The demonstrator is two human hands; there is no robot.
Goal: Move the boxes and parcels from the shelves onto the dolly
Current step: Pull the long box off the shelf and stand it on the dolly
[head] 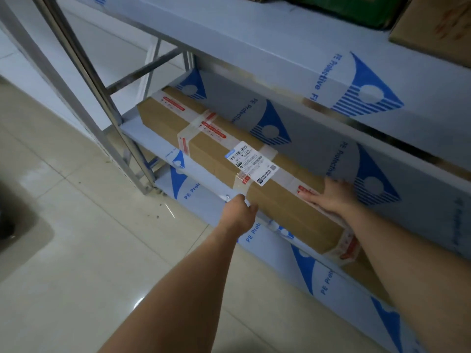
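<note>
A long brown cardboard box point(221, 151), taped with clear and red-printed tape and bearing a white shipping label, lies on the lower shelf point(142, 135) of a steel rack. My left hand point(239, 212) grips the box's near front edge, its fingers curled under and hidden. My right hand point(331, 197) lies flat on the box's top near its right end, fingers straight. No dolly is in view.
The upper shelf point(280, 54), wrapped in blue-printed protective film, overhangs the box and carries a brown carton point(438, 29) and a green parcel point(351, 8). Steel rack posts point(102, 98) stand left. Beige tiled floor point(89, 238) spreads below; a dark object point(15, 222) sits at far left.
</note>
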